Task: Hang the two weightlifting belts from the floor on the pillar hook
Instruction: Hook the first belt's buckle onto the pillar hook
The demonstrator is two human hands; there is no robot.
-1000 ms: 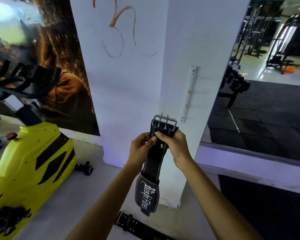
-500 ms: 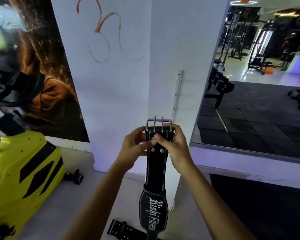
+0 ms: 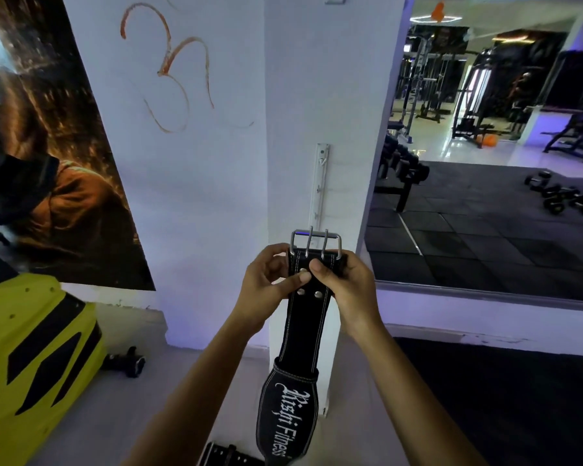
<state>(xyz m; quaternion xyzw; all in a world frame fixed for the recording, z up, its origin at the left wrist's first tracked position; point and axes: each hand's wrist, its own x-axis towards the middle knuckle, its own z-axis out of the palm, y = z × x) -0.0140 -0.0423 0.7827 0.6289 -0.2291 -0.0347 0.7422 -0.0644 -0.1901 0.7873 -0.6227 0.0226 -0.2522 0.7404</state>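
A black weightlifting belt [image 3: 302, 334] with white stitching and white lettering hangs upright in front of the white pillar [image 3: 330, 95]. My left hand [image 3: 266, 287] and my right hand [image 3: 345, 287] both grip it just under its steel buckle [image 3: 315, 242]. The buckle sits just below a white hook rail [image 3: 320, 183] screwed to the pillar's right face, and I cannot tell whether they touch. A second black belt [image 3: 226, 457] lies on the floor at the pillar's foot, mostly cut off by the frame.
A yellow exercise bike [image 3: 31, 358] stands at the left, with a small dumbbell [image 3: 125, 361] beside it. A large poster [image 3: 58, 163] covers the wall behind. To the right, a mirror [image 3: 485, 163] shows dumbbells, racks and machines.
Both hands have lifted the belt and brought its buckle closer to the hook rail. The view has tilted up and drawn nearer to the pillar.
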